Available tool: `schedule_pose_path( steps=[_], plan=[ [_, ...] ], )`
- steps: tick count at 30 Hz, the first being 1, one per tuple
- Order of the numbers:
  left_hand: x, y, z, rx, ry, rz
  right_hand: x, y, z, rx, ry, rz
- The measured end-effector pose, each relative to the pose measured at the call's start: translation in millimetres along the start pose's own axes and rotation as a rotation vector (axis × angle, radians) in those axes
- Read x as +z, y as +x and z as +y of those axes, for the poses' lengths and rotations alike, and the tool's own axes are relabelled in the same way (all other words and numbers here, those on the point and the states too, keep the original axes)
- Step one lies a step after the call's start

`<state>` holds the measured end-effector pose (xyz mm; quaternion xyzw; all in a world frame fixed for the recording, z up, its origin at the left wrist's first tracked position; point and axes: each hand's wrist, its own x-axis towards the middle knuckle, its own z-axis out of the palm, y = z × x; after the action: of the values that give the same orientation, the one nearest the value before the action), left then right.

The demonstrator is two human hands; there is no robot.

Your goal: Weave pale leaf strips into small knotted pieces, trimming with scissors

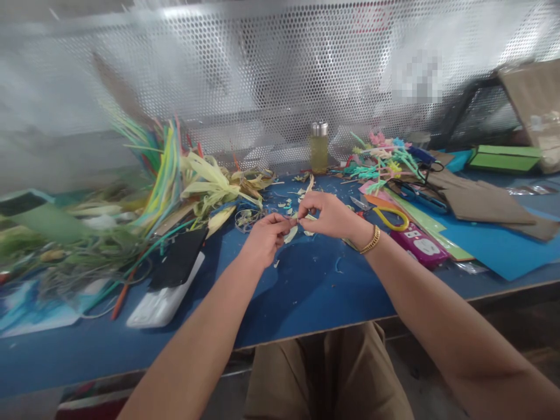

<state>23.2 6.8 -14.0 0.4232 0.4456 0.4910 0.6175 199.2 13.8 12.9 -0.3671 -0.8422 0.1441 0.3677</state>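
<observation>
My left hand (266,238) and my right hand (329,214) meet over the middle of the blue table (306,291), fingers pinched together on a small pale strip piece (294,226) between them. A pale yellowish sliver hangs down from the pinch. My right wrist wears a gold bracelet (371,240). Small pale scraps (286,205) lie scattered on the table just behind my hands.
A heap of green, yellow and pale strips (175,175) fills the left. A black and white device (170,280) lies front left. Yellow-handled scissors (387,214), a pink box (420,245), a glue bottle (319,147), coloured pieces (380,160) and brown card (481,201) lie right.
</observation>
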Motion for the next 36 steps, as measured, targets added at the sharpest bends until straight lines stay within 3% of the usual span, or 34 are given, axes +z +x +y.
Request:
schedule_pose_path(
  steps=[4, 10, 18, 25, 36],
  plan=[
    [0.0, 0.7, -0.9, 0.027, 0.037, 0.010, -1.0, -0.7, -0.2, -0.037, -0.021, 0.006],
    [-0.4, 3.1, -4.1, 0.226, 0.171, 0.033, 1.1, -0.3, 3.9, -0.096, -0.013, 0.012],
    [-4.5, 1.9, -8.7, 0.655, 0.658, 0.089, 8.0, -1.3, 7.1, 0.043, 0.066, 0.006],
    [-7.0, -3.6, -2.7, 0.880, 1.008, 0.114, 12.9, 1.0, 10.6, 0.128, 0.066, 0.009],
    [-4.1, -10.7, -1.9, 0.941, 1.243, 0.219, 25.2, 2.7, 15.1, 0.220, 0.101, -0.016]
  ],
)
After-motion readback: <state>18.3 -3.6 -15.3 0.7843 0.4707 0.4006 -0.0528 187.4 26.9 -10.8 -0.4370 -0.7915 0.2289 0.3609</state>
